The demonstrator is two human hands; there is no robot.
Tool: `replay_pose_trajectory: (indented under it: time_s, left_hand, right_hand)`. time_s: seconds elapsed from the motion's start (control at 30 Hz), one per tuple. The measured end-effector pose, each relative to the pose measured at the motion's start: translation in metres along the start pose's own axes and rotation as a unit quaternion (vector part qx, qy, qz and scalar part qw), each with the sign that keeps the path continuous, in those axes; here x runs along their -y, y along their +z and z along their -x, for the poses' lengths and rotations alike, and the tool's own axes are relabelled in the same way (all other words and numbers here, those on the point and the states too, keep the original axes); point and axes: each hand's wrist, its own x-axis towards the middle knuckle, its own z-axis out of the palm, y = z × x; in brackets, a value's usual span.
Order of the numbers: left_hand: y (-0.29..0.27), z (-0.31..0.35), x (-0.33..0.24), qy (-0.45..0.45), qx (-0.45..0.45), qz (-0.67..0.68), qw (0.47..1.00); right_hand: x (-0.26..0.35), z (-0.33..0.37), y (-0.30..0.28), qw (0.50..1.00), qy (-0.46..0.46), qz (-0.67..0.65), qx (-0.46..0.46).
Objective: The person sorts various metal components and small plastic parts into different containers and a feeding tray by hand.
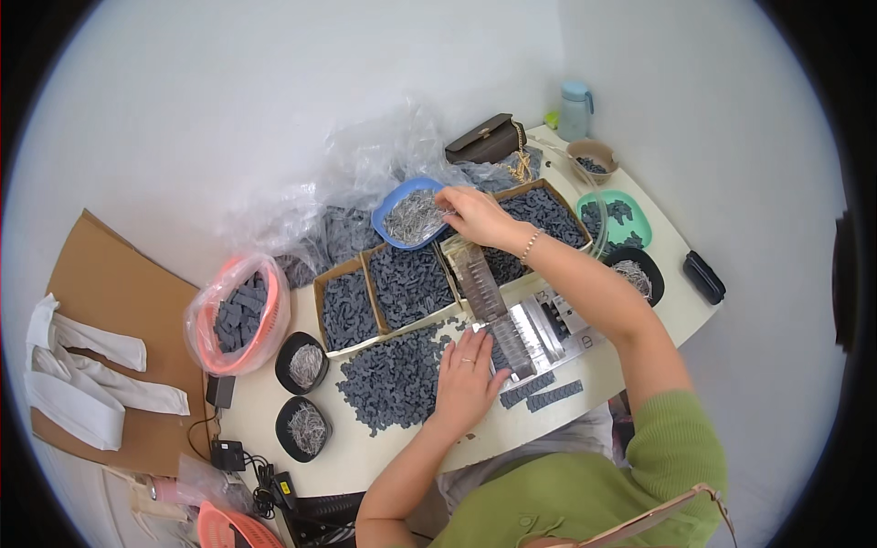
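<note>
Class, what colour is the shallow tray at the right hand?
The shallow tray is blue, clearest in head view.

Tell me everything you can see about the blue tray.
The blue tray is shallow, round-cornered and plastic-looking. It lies open side up, holding a loose heap of thin, silvery, metal-looking pins. It sits at the back edge of the cardboard boxes; its support is hidden. The right hand is at its right side; contact is unclear.

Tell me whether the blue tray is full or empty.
The blue tray is partly full: thin silver pins lie heaped across its middle, with bare sides showing around them. The right hand is at its edge.
</note>
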Motion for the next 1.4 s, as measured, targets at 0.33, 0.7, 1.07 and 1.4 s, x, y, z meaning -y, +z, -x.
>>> replay_pose_trajectory:
  time_s: [0.33, 0.7, 1.07, 1.4]
  left_hand:
    - [0.007, -0.051, 0.012, -0.020, -0.037, -0.039, 0.998]
    - [0.008, -0.058, 0.000, -0.048, -0.030, -0.015, 0.998]
    - [-0.077, 0.025, 0.025, -0.198, -0.126, 0.158, 0.959]
    - [-0.071, 0.015, 0.027, -0.160, -0.088, 0.190, 0.965]
  right_hand:
    - [0.011, 0.027, -0.016, 0.993, 0.086, 0.060, 0.055]
    - [0.012, 0.046, -0.016, 0.990, 0.091, -0.068, 0.089]
    - [0.103, 0.198, -0.071, 0.929, -0.332, 0.144, 0.077]
    - [0.130, 0.216, -0.069, 0.908, -0.310, 0.237, 0.152]
